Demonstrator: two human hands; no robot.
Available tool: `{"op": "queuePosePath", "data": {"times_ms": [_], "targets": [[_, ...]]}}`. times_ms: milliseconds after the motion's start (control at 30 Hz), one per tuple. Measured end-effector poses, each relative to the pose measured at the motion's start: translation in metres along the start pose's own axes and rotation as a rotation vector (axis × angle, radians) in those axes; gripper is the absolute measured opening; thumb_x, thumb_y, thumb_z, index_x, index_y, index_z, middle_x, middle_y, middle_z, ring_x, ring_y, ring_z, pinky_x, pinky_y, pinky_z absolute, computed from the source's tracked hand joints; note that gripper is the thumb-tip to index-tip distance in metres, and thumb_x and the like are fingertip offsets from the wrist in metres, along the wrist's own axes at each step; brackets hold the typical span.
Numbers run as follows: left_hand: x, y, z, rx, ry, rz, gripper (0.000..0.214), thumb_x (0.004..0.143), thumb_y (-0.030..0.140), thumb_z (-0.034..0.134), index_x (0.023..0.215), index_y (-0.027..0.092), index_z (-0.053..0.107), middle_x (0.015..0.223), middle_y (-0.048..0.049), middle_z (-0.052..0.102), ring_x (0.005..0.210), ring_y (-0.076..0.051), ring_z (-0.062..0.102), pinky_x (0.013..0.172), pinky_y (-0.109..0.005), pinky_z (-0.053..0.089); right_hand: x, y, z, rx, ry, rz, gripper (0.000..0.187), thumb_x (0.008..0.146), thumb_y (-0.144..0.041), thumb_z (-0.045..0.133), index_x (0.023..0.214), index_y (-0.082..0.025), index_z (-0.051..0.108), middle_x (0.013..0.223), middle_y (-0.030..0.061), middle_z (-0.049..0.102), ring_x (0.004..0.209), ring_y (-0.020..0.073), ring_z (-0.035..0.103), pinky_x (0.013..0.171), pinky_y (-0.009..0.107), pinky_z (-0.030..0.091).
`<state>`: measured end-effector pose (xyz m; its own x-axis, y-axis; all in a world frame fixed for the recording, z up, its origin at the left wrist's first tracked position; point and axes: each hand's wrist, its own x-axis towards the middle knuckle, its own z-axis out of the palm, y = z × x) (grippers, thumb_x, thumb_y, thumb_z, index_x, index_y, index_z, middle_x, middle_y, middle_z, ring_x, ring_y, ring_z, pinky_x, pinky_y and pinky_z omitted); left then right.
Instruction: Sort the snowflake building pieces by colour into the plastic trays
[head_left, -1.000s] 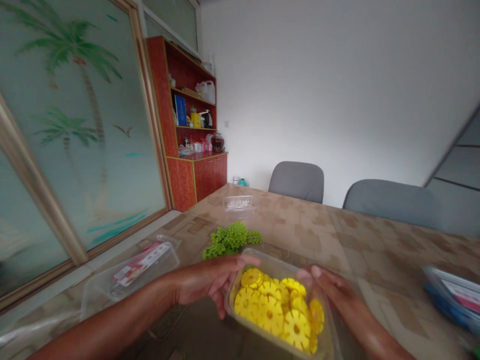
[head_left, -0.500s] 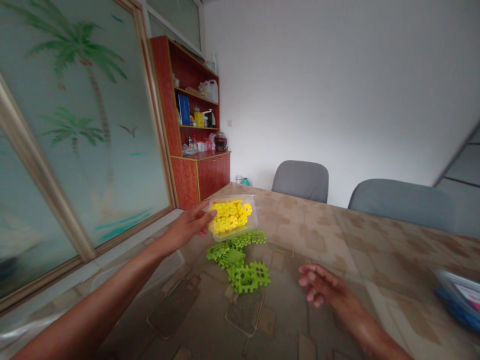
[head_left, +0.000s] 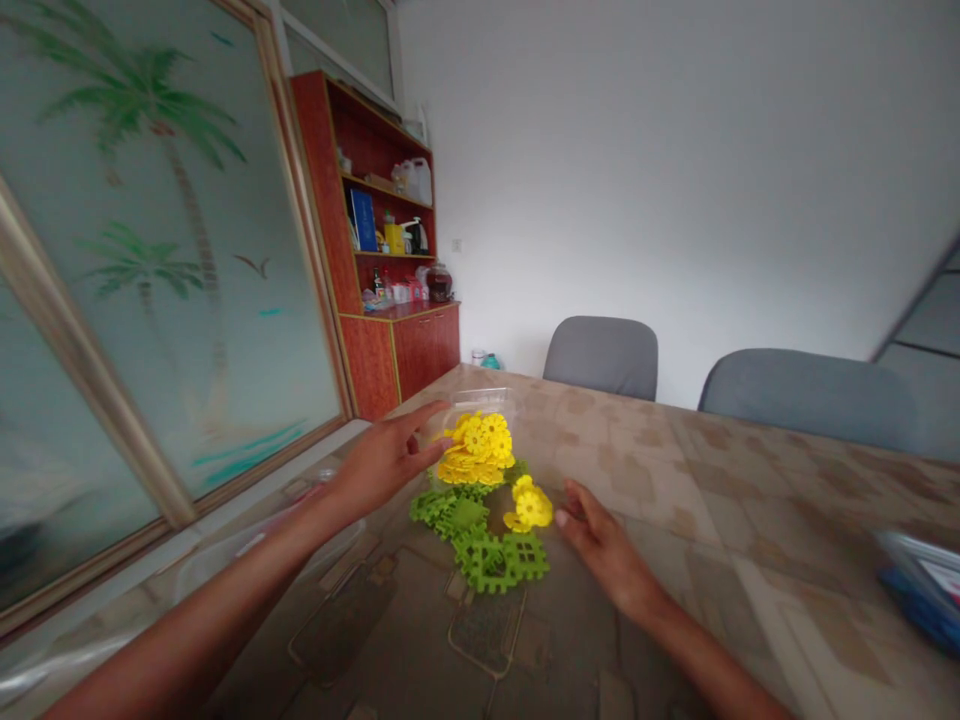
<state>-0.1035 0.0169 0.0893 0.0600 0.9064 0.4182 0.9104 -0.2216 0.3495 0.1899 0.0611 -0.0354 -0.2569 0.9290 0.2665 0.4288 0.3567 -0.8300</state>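
My left hand [head_left: 390, 452] grips the left side of a clear plastic box [head_left: 484, 397], which is tilted toward me. Yellow flower-shaped plastic pieces [head_left: 480, 448] are heaped at its near end. A few loose yellow flower pieces [head_left: 531, 505] are outside the box, just right of it. My right hand [head_left: 604, 550] is close beside these, fingers loosely bent and apart, with nothing visible in it. Green square notched plastic pieces [head_left: 495, 560] lie in a pile on the table, below and partly behind the yellow ones.
A clear lid-like plastic piece [head_left: 202, 565] lies left, partly under my left forearm. A container with blue contents [head_left: 919, 600] stands at the right edge of the patterned table [head_left: 720, 510]. Two grey chairs [head_left: 600, 358] are on the far side. A red cabinet [head_left: 420, 350] stands behind.
The box has tipped toward me, and its yellow pieces have slid to the near end. A few came out to the right. My right hand moved left and up toward them.
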Motion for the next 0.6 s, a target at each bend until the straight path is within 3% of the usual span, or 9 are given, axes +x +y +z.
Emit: {"op": "queuePosePath", "data": {"times_ms": [200, 433, 600], "targets": [[-0.004, 0.009, 0.003, 0.124, 0.008, 0.091, 0.053, 0.087, 0.042, 0.052, 0.135, 0.023, 0.045, 0.076, -0.0003, 0.061, 0.058, -0.014, 0.054, 0.059, -0.023, 0.040, 0.022, -0.004, 0.027, -0.051, -0.005, -0.031, 0.060, 0.086, -0.051, 0.040, 0.132, -0.012, 0.046, 0.137, 0.0171, 0.048, 0.127, 0.0288, 0.044, 0.108, 0.046, 0.029], [-0.005, 0.009, 0.007, 0.191, 0.051, 0.271, 0.055, 0.089, 0.045, 0.050, 0.139, 0.024, 0.038, 0.108, -0.0072, 0.060, 0.076, -0.018, 0.060, 0.072, -0.029, 0.047, 0.038, -0.008, 0.044, -0.048, 0.001, -0.116, 0.055, 0.088, -0.048, 0.038, 0.130, -0.013, 0.047, 0.133, 0.0153, 0.053, 0.125, 0.0264, 0.047, 0.107, 0.043, 0.033], [-0.005, 0.008, 0.004, 0.152, 0.082, 0.303, 0.055, 0.089, 0.045, 0.050, 0.139, 0.026, 0.036, 0.114, -0.0070, 0.059, 0.079, -0.018, 0.061, 0.076, -0.030, 0.048, 0.045, -0.003, 0.046, -0.042, 0.006, -0.139, 0.053, 0.086, -0.045, 0.039, 0.125, -0.011, 0.050, 0.127, 0.0167, 0.057, 0.118, 0.0266, 0.052, 0.104, 0.043, 0.037]]}}
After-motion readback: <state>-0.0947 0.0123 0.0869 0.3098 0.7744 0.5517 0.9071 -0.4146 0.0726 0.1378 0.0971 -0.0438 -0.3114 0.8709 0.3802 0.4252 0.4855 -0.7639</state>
